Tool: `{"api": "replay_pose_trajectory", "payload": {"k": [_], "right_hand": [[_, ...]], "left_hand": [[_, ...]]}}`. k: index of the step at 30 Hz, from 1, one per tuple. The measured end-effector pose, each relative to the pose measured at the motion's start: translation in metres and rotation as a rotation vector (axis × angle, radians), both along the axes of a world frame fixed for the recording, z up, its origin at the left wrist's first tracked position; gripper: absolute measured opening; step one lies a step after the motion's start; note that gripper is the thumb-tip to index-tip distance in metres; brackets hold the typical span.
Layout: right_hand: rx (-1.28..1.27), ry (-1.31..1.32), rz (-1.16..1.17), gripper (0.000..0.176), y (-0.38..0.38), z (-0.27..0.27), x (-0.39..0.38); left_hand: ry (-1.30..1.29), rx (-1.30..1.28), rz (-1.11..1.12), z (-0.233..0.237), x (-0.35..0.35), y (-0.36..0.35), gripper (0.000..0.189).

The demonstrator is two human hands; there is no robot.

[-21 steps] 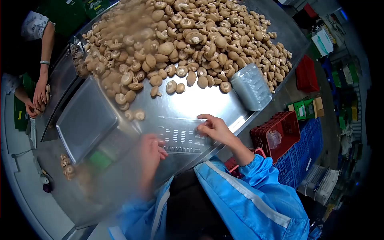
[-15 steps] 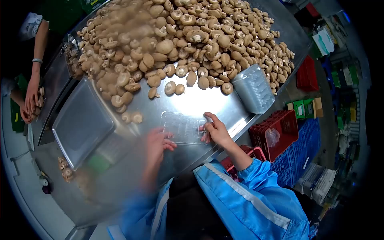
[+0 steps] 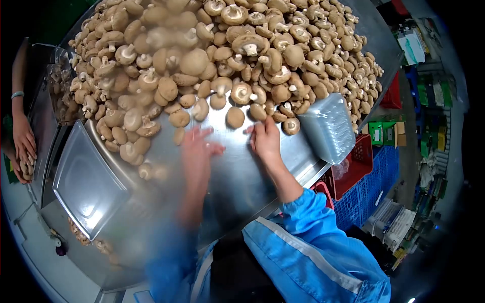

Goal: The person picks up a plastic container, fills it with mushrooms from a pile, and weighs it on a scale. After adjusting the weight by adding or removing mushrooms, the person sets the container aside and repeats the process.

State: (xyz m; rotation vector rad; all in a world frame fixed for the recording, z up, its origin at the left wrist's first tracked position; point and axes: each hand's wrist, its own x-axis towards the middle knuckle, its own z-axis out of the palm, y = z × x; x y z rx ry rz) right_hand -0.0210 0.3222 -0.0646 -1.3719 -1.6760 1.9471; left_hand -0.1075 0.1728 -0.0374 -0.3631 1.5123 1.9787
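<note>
A large heap of brown shiitake mushrooms covers the far part of a steel table. My right hand is at the heap's near edge, its fingers slightly bent and apart, with nothing visible in them. A single shiitake mushroom lies just beyond its thumb. To its left is my left hand, blurred by a smear on the view, fingers spread above the steel. A stack of clear plastic trays stands at the table's right edge. I cannot make out the single clear tray from before.
A clear-walled bin or lid sits at the left. Beyond it, another person's hands hold mushrooms. Red crates, blue crates and a green carton stand on the floor at the right.
Both hands have moved forward toward the mushroom heap. The clear tray that was between them no longer shows there. The view has shifted, bringing the heap closer.
</note>
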Motion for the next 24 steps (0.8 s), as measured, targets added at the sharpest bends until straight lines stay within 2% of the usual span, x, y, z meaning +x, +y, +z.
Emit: {"api": "replay_pose_trajectory", "payload": {"k": [2,3,5,6,8,11,12,14,15,18,22,24], "right_hand": [[0.111,-0.021,-0.048,0.019,0.022,-0.006,-0.03],[0.28,0.004,-0.064,0.014,0.042,-0.022,-0.043],[0.291,0.021,-0.14,0.014,0.058,-0.014,-0.069],[0.137,0.014,-0.206,0.014,0.059,0.011,-0.086],[0.129,0.024,-0.167,0.012,0.065,-0.007,-0.09],[0.368,0.071,-0.078,0.012,0.054,-0.023,-0.07],[0.292,0.084,-0.124,0.012,0.044,-0.008,-0.068],[0.299,0.168,-0.204,0.016,0.033,0.002,-0.065],[0.461,0.191,-0.134,0.02,0.03,0.0,-0.062],[0.218,0.217,-0.169,0.025,0.019,0.012,-0.044],[0.211,0.186,-0.154,0.023,0.009,0.014,-0.02],[0.205,0.195,-0.139,0.016,0.005,0.014,-0.01]], "left_hand": [[-0.051,-0.023,-0.052,-0.023,-0.035,0.027,0.03],[-0.039,0.015,-0.001,-0.027,-0.047,0.044,0.029],[-0.022,0.026,0.026,-0.014,-0.064,0.072,0.029],[0.032,0.069,0.039,-0.017,-0.074,0.076,0.027],[0.038,0.024,0.029,-0.016,-0.079,0.078,0.023],[0.071,0.056,0.067,-0.032,-0.075,0.072,0.025],[0.081,0.081,0.072,-0.034,-0.071,0.07,0.025],[0.109,0.134,0.075,-0.034,-0.062,0.064,0.023],[0.107,0.11,0.075,-0.031,-0.058,0.062,0.022],[0.105,0.151,0.071,-0.029,-0.041,0.051,0.024],[0.083,0.165,0.099,-0.017,-0.016,0.041,0.027],[0.069,0.161,0.101,-0.013,-0.005,0.034,0.029]]}}
